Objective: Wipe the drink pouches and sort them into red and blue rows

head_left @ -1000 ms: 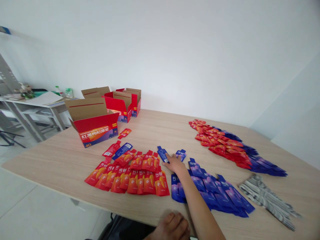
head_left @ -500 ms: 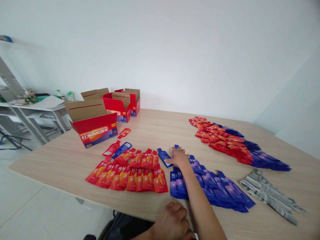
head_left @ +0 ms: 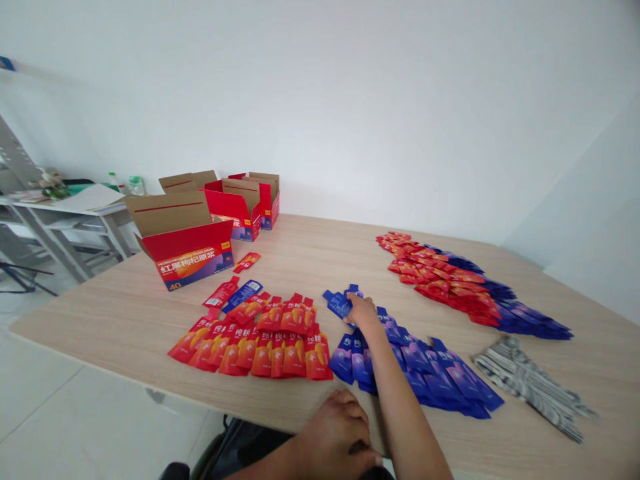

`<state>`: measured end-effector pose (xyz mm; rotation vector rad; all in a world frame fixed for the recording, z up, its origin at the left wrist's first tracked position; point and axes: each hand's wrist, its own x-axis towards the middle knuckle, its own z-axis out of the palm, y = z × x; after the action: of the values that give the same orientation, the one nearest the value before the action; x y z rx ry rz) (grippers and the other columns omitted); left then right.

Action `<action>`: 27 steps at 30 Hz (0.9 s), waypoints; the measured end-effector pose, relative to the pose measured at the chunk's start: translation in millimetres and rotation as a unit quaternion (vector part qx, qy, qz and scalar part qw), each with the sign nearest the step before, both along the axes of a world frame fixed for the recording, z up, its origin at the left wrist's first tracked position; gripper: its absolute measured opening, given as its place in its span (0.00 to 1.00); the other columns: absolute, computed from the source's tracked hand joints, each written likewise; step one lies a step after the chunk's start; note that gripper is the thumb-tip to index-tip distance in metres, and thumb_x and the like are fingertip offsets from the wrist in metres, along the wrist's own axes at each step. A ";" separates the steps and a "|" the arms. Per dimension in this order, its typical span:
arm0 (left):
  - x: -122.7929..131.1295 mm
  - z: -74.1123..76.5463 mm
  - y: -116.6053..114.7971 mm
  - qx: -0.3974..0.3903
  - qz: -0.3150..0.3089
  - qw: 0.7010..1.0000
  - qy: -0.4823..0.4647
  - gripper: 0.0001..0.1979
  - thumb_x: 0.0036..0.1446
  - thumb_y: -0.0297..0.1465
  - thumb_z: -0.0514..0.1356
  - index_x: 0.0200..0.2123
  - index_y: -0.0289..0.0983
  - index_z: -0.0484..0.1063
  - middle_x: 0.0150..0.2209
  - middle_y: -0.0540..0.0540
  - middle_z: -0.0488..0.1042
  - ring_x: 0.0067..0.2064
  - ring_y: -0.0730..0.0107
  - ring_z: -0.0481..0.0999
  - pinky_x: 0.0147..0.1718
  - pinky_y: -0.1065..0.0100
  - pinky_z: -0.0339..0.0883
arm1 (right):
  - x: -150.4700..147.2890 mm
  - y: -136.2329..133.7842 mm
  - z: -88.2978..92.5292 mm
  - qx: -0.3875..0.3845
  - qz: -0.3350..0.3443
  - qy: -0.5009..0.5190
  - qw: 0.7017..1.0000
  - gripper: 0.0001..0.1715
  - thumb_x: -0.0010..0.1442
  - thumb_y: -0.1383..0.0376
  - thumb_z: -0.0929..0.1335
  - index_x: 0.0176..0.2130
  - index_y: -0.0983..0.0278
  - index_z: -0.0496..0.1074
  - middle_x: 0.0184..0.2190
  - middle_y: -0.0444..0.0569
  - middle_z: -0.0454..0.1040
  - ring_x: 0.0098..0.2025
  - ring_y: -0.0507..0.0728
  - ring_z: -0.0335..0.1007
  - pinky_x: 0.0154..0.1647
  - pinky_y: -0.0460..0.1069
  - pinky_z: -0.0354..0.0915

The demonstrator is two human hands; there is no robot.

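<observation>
My right hand (head_left: 363, 314) reaches over the table, thumb and fingers closed on a blue pouch (head_left: 338, 304) whose neck points left. More blue pouches (head_left: 425, 363) overlap in rows beside and under my forearm. My left hand (head_left: 340, 427) rests at the near table edge with its fingers curled in; nothing shows in it. Left of the blue rows lie overlapping red pouches (head_left: 270, 343), printed sides up. Past them are a blue pouch (head_left: 243, 295) turned back side up and a small red pouch (head_left: 247, 262).
Open red cartons (head_left: 195, 257) stand at the table's back left. A heap of red pouches (head_left: 450, 283) and blue pouches (head_left: 530, 317) lies at the back right, with a striped cloth (head_left: 530, 383) nearer. Another desk (head_left: 85, 207) stands beyond on the left.
My right hand's spread fingers have closed on the blue pouch, which has turned and shifted slightly right. My left hand has moved a little, still curled. The view has shifted slightly.
</observation>
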<state>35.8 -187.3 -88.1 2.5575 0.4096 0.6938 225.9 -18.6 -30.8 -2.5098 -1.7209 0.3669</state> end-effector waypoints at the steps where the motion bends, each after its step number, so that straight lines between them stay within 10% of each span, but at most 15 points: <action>1: 0.1 0.3 -0.1 -0.016 0.003 1.000 -0.008 0.12 0.54 0.39 0.70 0.28 0.37 0.76 0.29 0.51 0.78 0.39 0.70 0.75 0.42 0.67 0.63 | 1.1 0.3 -0.1 0.005 -0.002 0.004 1.000 0.44 0.44 0.64 0.78 0.60 0.57 0.68 0.54 0.62 0.73 0.56 0.72 0.71 0.50 0.58 0.65; 10: -3.3 10.9 0.5 -0.309 0.017 0.937 -0.161 0.15 0.60 0.35 0.62 0.24 0.35 0.68 0.25 0.50 0.69 0.28 0.76 0.68 0.27 0.73 0.58 | 2.7 0.3 3.0 0.075 0.019 0.046 0.996 0.32 0.51 0.65 0.74 0.56 0.60 0.73 0.54 0.57 0.76 0.57 0.67 0.71 0.49 0.52 0.65; 18: -9.4 14.3 4.2 -0.401 0.047 0.877 -0.262 0.23 0.64 0.44 0.59 0.22 0.34 0.65 0.24 0.49 0.66 0.26 0.77 0.65 0.27 0.72 0.59 | -5.2 -1.5 17.3 0.126 0.037 0.095 0.987 0.13 0.51 0.64 0.74 0.39 0.64 0.79 0.38 0.54 0.81 0.45 0.63 0.77 0.40 0.48 0.64; 27: -1.1 2.2 2.7 -0.416 0.145 0.749 -0.495 0.21 0.66 0.42 0.59 0.57 0.45 0.60 0.43 0.44 0.71 0.37 0.70 0.74 0.34 0.68 0.72 | -34.6 -48.2 73.9 0.246 0.149 0.302 0.909 0.15 0.52 0.60 0.73 0.40 0.64 0.77 0.35 0.47 0.80 0.36 0.59 0.75 0.38 0.49 0.67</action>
<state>34.7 -184.5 -85.8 1.0560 0.5526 1.4403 191.3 -66.8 43.2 -1.5642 -1.6523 0.5683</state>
